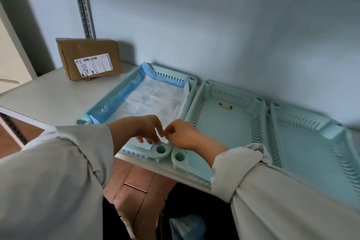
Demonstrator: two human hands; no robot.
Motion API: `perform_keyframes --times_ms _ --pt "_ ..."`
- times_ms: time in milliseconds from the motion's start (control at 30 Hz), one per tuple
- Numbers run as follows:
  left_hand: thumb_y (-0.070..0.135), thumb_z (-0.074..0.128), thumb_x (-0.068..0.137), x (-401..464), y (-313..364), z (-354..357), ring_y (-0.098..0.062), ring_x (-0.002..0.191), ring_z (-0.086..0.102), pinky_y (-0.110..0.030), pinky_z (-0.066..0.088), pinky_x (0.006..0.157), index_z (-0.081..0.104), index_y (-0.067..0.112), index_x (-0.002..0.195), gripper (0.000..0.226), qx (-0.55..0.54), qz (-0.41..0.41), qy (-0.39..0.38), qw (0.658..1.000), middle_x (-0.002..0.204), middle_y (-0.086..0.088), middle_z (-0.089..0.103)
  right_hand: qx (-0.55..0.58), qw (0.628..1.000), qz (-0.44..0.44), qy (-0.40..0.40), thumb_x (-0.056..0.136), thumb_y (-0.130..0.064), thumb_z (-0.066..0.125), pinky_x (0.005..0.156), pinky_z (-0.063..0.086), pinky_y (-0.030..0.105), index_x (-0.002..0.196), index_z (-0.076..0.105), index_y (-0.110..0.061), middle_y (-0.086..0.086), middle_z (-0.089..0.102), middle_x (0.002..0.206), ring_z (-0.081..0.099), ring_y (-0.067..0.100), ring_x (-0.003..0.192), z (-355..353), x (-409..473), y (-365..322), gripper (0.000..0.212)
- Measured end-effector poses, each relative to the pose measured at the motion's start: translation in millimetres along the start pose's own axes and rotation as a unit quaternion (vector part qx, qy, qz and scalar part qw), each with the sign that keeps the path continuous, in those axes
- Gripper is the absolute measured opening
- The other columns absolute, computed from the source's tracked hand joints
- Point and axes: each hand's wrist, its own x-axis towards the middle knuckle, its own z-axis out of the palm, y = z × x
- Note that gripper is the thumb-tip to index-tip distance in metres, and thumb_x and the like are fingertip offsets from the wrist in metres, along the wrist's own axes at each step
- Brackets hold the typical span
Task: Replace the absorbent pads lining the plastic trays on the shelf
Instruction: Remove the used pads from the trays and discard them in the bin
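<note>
Three pale green plastic trays stand side by side on the shelf. The left tray [191, 87] is lined with a white absorbent pad [152, 101] with blue edges that ride up the tray's left and far walls. My left hand [145, 129] and my right hand [182, 136] meet at the pad's near right corner, both pinching its edge with their fingertips. The middle tray [224, 122] and the right tray [311, 142] hold no pad; the middle one shows a small label on its floor.
A brown cardboard box [88, 58] with a white shipping label stands at the back left of the grey shelf [48, 93]. A slotted metal upright [82, 2] runs up the blue wall. Wooden floor and dark objects lie below the shelf's front edge.
</note>
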Motion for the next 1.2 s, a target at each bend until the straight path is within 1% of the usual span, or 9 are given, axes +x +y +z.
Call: perform_keyframes --times_ms 133,467,567,633,767,867,933,1067,1200 --pt "0.013 0.060 0.091 3.3 -3.4 1.4 -0.020 0.103 0.066 -0.033 0.054 0.087 0.062 0.004 0.119 0.030 -0.012 -0.005 -0.028 1.000 0.112 -0.012 0.069 -0.060 0.998 0.023 -0.008 0.088 -0.024 0.060 0.094 0.050 0.039 0.115 0.062 -0.024 0.001 0.064 0.117 0.061 0.022 0.105 4.9 13.1 4.4 0.028" --pt "0.023 0.053 0.095 15.2 -20.4 5.3 -0.013 0.084 0.060 -0.028 0.054 0.080 0.060 0.011 0.104 0.017 -0.038 0.012 -0.037 0.999 0.095 -0.002 0.061 -0.194 0.980 0.024 -0.037 0.085 -0.027 0.064 0.089 0.050 0.036 0.112 0.062 -0.021 0.003 0.064 0.112 0.061 0.023 0.103 -7.1 21.7 -2.4 0.028" --pt "0.042 0.045 0.097 15.5 -24.0 0.1 -0.014 0.095 0.062 -0.032 0.051 0.089 0.062 0.015 0.109 0.034 -0.088 -0.001 -0.096 0.992 0.105 0.000 0.064 -0.184 0.978 0.048 -0.084 0.085 -0.028 0.065 0.089 0.052 0.038 0.106 0.063 -0.016 0.000 0.073 0.098 0.065 0.018 0.096 -10.8 27.9 1.8 0.024" --pt "0.043 0.043 0.097 20.9 -27.3 -8.0 -0.019 0.103 0.058 -0.032 0.048 0.089 0.061 0.011 0.118 0.043 -0.065 -0.002 -0.047 0.997 0.120 -0.006 0.061 -0.167 0.982 0.062 -0.056 0.087 -0.024 0.060 0.087 0.053 0.038 0.103 0.062 -0.016 0.001 0.073 0.094 0.066 0.018 0.093 -9.5 37.1 8.3 0.018" --pt "0.022 0.048 0.096 44.8 -40.6 -26.8 -0.026 0.116 0.053 -0.029 0.042 0.096 0.060 0.000 0.123 0.036 0.002 -0.003 0.121 0.993 0.130 -0.015 0.055 -0.149 0.985 0.060 0.058 0.090 -0.018 0.050 0.084 0.053 0.036 0.107 0.064 -0.015 0.007 0.066 0.109 0.063 0.025 0.097 -9.0 61.0 17.8 0.023" --pt "0.022 0.051 0.092 69.8 -58.4 -35.9 -0.028 0.129 0.044 -0.033 0.035 0.109 0.054 0.015 0.131 0.039 0.011 -0.057 0.199 0.978 0.140 -0.012 0.045 -0.167 0.982 0.054 0.068 0.092 -0.015 0.048 0.091 0.046 0.034 0.118 0.058 -0.017 0.007 0.060 0.122 0.058 0.026 0.109 -12.8 76.8 19.8 0.028" --pt "0.021 0.051 0.090 86.4 -71.4 -39.0 -0.034 0.132 0.038 -0.043 0.032 0.112 0.044 0.019 0.137 0.048 -0.009 -0.112 0.218 0.969 0.143 -0.016 0.037 -0.223 0.972 0.052 0.055 0.092 -0.016 0.048 0.098 0.040 0.036 0.125 0.052 -0.018 0.006 0.055 0.129 0.053 0.026 0.118 -13.9 87.6 20.9 0.033" --pt "0.015 0.050 0.091 99.4 -79.6 -35.6 -0.037 0.130 0.037 -0.041 0.034 0.111 0.035 0.007 0.139 0.052 -0.020 -0.154 0.219 0.963 0.140 -0.022 0.035 -0.320 0.946 0.044 0.016 0.089 -0.020 0.051 0.112 0.021 0.045 0.122 0.050 -0.017 0.007 0.056 0.127 0.051 0.026 0.121 -3.0 101.0 27.4 0.034" --pt "0.013 0.052 0.090 109.2 -80.2 -36.1 -0.037 0.126 0.042 -0.039 0.036 0.106 0.041 0.003 0.132 0.045 -0.029 -0.148 0.251 0.956 0.136 -0.023 0.040 -0.328 0.943 0.017 0.057 0.087 -0.013 0.051 0.111 0.023 0.041 0.116 0.053 -0.014 0.009 0.057 0.123 0.052 0.026 0.118 6.0 106.9 30.7 0.030"
